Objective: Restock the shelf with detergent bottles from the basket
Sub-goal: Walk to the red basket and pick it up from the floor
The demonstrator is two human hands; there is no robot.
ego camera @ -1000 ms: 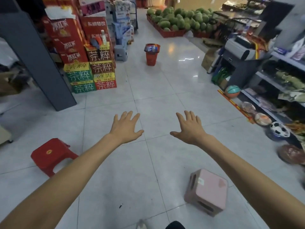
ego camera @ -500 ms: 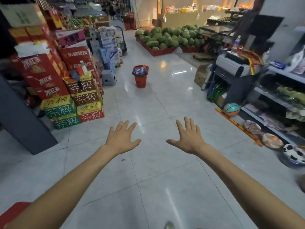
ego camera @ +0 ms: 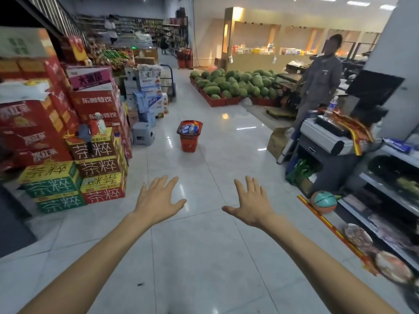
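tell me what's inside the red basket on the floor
The red basket is filled to its rim with packaged goods: blue-and-white packaging and pale shapes, too small and blurred to name. Anything lower down is hidden by that top layer and the basket's wall.

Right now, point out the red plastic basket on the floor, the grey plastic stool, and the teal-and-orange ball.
red plastic basket (ego camera: 189, 142): head view, on its front wall.
grey plastic stool (ego camera: 143, 133): head view, on its front face.
teal-and-orange ball (ego camera: 323, 201): head view, on its middle.
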